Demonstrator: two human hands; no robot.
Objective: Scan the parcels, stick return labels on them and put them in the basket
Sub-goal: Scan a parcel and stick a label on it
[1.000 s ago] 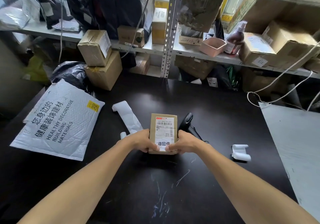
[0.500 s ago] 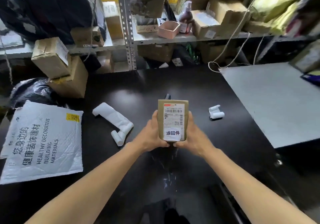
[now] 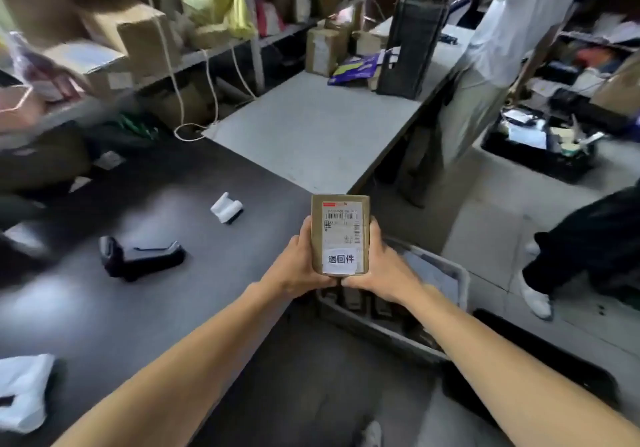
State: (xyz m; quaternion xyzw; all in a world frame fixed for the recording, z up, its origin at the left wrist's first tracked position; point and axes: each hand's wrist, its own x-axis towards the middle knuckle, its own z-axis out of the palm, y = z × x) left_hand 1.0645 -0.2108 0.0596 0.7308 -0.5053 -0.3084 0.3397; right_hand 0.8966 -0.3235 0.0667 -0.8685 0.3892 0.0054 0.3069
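Cardboard parcel, its white return label already stuck on under the shipping label, is held off the right edge of the black desk over the grey basket, left hand and right hand each with fingers curled round one side, so the step in hand looks like the drop-in. Next it needs lowering and letting go over the flat parcels already inside (nothing seems to block the way). Behind on the desk lie the black scanner and a white label roll, and another person stands well apart by the grey table.
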